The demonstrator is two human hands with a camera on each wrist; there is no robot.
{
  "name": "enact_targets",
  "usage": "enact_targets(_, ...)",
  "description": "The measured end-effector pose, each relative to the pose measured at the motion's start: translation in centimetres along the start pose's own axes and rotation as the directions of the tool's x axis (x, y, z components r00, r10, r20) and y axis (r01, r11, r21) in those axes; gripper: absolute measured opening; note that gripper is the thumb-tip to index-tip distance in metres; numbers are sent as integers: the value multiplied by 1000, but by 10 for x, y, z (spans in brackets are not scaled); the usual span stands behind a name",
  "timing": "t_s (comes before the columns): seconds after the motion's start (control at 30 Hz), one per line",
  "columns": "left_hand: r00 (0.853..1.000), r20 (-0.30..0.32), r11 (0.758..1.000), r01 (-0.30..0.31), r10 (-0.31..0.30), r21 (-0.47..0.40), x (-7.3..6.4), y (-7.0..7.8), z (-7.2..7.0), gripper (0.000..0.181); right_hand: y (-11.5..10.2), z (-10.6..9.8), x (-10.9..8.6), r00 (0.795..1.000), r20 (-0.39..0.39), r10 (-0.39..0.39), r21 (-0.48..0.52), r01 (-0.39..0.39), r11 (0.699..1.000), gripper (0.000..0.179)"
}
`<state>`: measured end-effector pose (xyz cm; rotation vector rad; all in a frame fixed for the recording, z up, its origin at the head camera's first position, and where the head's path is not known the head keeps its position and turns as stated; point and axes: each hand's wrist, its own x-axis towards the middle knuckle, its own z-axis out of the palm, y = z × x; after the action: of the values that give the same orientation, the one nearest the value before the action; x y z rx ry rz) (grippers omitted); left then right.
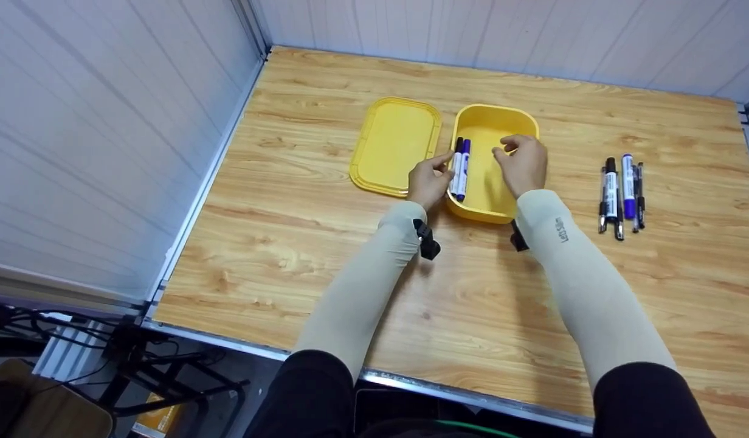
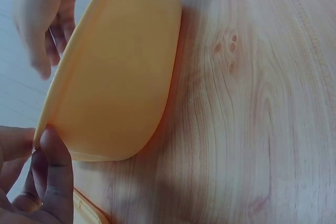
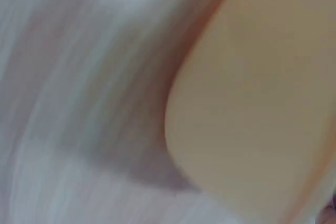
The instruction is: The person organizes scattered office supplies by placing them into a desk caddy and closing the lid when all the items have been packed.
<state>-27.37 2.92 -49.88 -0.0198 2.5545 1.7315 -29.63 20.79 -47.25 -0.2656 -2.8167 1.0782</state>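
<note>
An open yellow plastic box point(image 1: 481, 215) stands on the table, with two white markers inside along its left wall, one black-capped marker point(image 1: 456, 170) and one blue-capped marker point(image 1: 464, 171). My left hand point(image 1: 428, 181) pinches the box's left rim; the left wrist view shows thumb and finger on either side of the edge. Over the right part of the box hangs my right hand point(image 1: 525, 163), its fingers loosely bent, thumb and index apart, nothing between them. The right wrist view is blurred and shows mostly the box's outer wall point(image 3: 252, 103).
Left of the box lies its flat yellow lid point(image 1: 397, 143). To the right, a black-capped marker point(image 1: 611, 188), a blue-capped marker point(image 1: 628, 185) and several pens point(image 1: 639, 198) lie side by side. Pale panels point(image 1: 472, 30) border the table at the back and left.
</note>
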Motion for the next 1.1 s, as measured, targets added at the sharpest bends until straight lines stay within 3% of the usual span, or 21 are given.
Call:
enact_targets(0.27, 1000, -4, 1000, -11, 11, 15, 1, 1, -1, 41, 24, -28, 5, 994, -82, 66, 9, -66, 998, 32)
enact_targets(0.43, 1000, -8, 1000, 0, 0, 3, 2, 2, -1, 40, 45, -47, 6, 989, -132, 72, -40, -78, 996, 34)
enact_targets(0.63, 1000, -3, 1000, 5, -5, 26, 0, 1, 0, 40, 83, -75, -3, 984, -90, 156, -70, -162, 984, 39)
enact_targets(0.77, 1000, -7, 1000, -2, 2, 17, 0, 0, 1, 40, 107, -94, -11, 964, -75, 256, -80, -262, 962, 40)
enact_targets(0.97, 1000, -12, 1000, 16, -17, -21, 1, 0, 2, 40, 128, -109, -14, 917, -62, 395, -52, -398, 916, 43)
enact_targets(1.1, 999, -8, 999, 38, -38, -27, 1, 0, 3, 41, 134, -109, -16, 913, -31, 407, -55, -408, 911, 45)
